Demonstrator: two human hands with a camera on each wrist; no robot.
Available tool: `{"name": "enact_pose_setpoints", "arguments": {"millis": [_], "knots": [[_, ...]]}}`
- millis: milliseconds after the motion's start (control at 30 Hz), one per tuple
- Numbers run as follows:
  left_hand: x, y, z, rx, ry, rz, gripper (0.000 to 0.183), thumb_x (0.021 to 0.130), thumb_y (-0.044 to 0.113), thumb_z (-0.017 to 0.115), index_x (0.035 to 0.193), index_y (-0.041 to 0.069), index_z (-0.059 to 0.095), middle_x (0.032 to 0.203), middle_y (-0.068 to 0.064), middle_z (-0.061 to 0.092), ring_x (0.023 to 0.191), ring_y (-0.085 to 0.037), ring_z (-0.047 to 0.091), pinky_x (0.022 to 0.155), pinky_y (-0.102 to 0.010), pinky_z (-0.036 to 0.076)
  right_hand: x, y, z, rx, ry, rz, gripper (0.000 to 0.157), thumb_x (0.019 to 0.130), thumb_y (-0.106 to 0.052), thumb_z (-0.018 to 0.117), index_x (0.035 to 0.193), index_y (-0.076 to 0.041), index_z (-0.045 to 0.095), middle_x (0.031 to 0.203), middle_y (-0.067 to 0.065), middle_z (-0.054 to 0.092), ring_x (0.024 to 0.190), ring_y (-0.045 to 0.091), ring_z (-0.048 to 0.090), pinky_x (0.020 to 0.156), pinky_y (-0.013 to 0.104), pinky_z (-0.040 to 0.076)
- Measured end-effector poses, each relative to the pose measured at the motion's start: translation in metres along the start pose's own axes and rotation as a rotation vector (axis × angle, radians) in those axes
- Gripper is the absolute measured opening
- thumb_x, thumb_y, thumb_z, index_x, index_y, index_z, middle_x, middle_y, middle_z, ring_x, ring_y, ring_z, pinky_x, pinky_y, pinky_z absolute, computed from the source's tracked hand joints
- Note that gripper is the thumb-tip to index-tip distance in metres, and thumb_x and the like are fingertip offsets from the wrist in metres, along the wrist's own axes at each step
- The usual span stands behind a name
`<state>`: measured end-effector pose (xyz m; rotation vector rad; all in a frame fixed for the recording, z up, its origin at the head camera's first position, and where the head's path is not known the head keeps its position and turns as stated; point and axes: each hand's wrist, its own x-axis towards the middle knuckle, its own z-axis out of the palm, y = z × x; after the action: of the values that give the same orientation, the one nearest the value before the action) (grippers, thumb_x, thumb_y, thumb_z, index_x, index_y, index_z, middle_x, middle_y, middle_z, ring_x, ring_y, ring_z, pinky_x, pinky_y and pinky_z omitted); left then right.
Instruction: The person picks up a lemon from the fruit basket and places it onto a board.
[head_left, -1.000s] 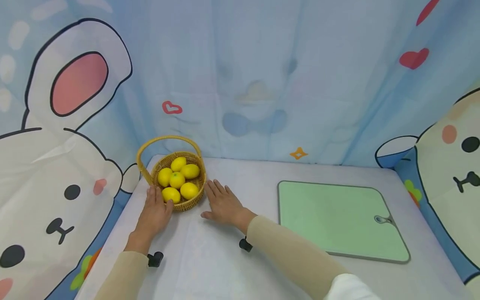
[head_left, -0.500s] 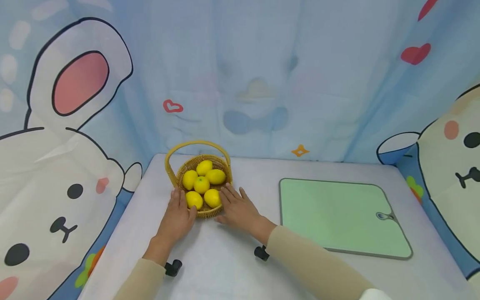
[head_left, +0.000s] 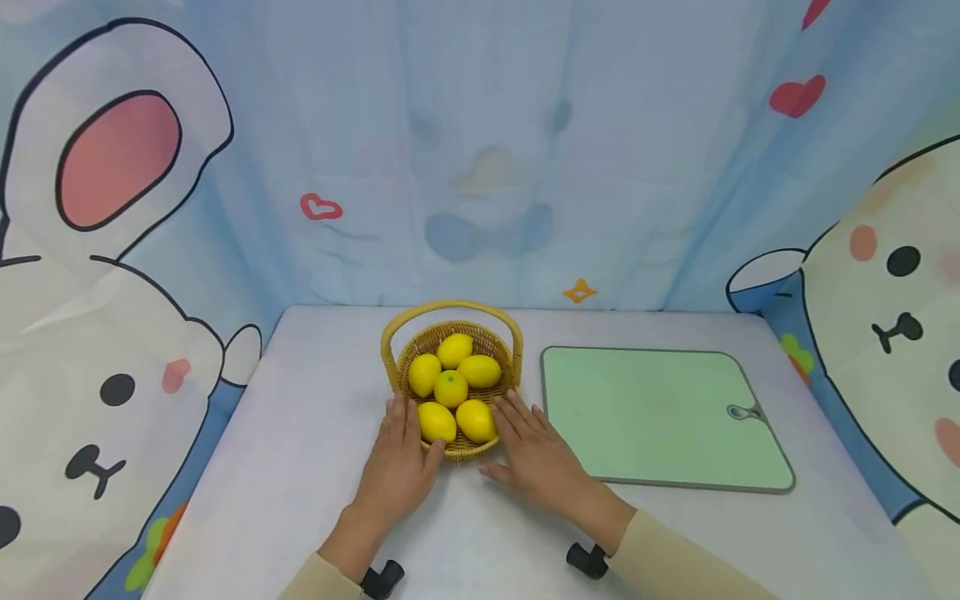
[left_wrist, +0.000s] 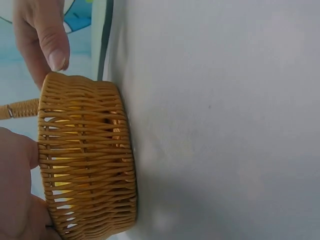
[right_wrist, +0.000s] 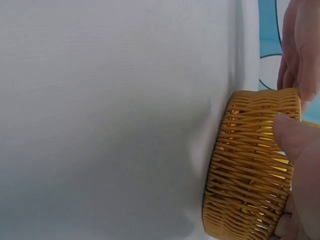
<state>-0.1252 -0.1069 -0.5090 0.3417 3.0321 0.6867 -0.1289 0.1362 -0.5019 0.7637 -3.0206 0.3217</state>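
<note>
A round wicker basket (head_left: 465,452) with an arched handle (head_left: 452,305) sits on the table, with several yellow lemons (head_left: 480,372) inside. Flat along its left side lies my left hand (head_left: 397,467), fingers straight and thumb at the front rim. My right hand (head_left: 543,458) rests against the right side with extended fingers, its thumb apart from them. Both wrist views show the woven wall (left_wrist: 90,155) between the two hands, and the right thumb (right_wrist: 295,132) is over the rim in the right wrist view. The fingers' inner sides are partly hidden.
A pale green cutting board (head_left: 660,417) with a grey edge lies right of the basket, close to my right hand. White cloth (head_left: 322,392) covers the table. A blue printed curtain (head_left: 495,150) hangs behind and at both sides.
Both hands and the basket with its lemons have moved right, from the table's back left corner toward the cutting board. The right hand has come against the basket's side. The view has shifted slightly.
</note>
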Motion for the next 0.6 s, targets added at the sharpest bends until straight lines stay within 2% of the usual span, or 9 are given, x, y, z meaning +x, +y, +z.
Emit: {"name": "enact_pose_setpoints", "arguments": {"millis": [200, 333, 467, 533, 600], "knots": [[-0.002, 0.000, -0.003, 0.019, -0.027, 0.060, 0.082, 0.112, 0.050, 0.047, 0.165, -0.006, 0.020, 0.175, -0.024, 0.008, 0.164, -0.038, 0.008, 0.132, -0.054, 0.020, -0.011, 0.005, 0.001, 0.008, 0.042, -0.019, 0.092, 0.099, -0.054, 0.070, 0.160, 0.006, 0.037, 0.168, 0.024, 0.035, 0.161, 0.038, 0.025, 0.127, 0.063, 0.028], [0.001, -0.011, -0.010, 0.085, -0.046, 0.137, 0.079, 0.113, 0.053, 0.040, 0.166, -0.002, 0.023, 0.176, -0.020, 0.014, 0.164, -0.036, 0.012, 0.133, -0.053, 0.019, -0.014, 0.006, 0.002, 0.002, 0.042, -0.032, 0.091, 0.100, -0.055, 0.068, 0.161, 0.005, 0.035, 0.169, 0.023, 0.033, 0.161, 0.038, 0.025, 0.127, 0.062, 0.028], [0.006, -0.023, -0.017, 0.170, -0.042, 0.221, 0.069, 0.115, 0.048, 0.035, 0.166, 0.001, 0.027, 0.175, -0.017, 0.021, 0.164, -0.032, 0.016, 0.133, -0.051, 0.020, -0.015, 0.008, 0.001, 0.006, 0.025, -0.038, 0.092, 0.101, -0.056, 0.066, 0.163, 0.003, 0.033, 0.171, 0.022, 0.030, 0.162, 0.037, 0.022, 0.128, 0.061, 0.027], [0.009, -0.026, -0.018, 0.206, -0.037, 0.241, 0.068, 0.116, 0.047, 0.034, 0.166, 0.002, 0.027, 0.175, -0.016, 0.022, 0.164, -0.031, 0.017, 0.133, -0.051, 0.020, -0.015, 0.009, 0.001, 0.011, 0.025, -0.038, 0.092, 0.101, -0.055, 0.067, 0.163, 0.003, 0.032, 0.171, 0.022, 0.029, 0.162, 0.037, 0.022, 0.128, 0.060, 0.027], [0.011, -0.027, -0.018, 0.228, -0.034, 0.228, 0.070, 0.115, 0.048, 0.035, 0.166, 0.001, 0.027, 0.175, -0.017, 0.022, 0.163, -0.031, 0.018, 0.133, -0.052, 0.020, -0.014, 0.011, 0.001, 0.021, 0.025, -0.038, 0.092, 0.101, -0.054, 0.067, 0.163, 0.003, 0.031, 0.172, 0.022, 0.028, 0.162, 0.037, 0.021, 0.128, 0.060, 0.027]]}}
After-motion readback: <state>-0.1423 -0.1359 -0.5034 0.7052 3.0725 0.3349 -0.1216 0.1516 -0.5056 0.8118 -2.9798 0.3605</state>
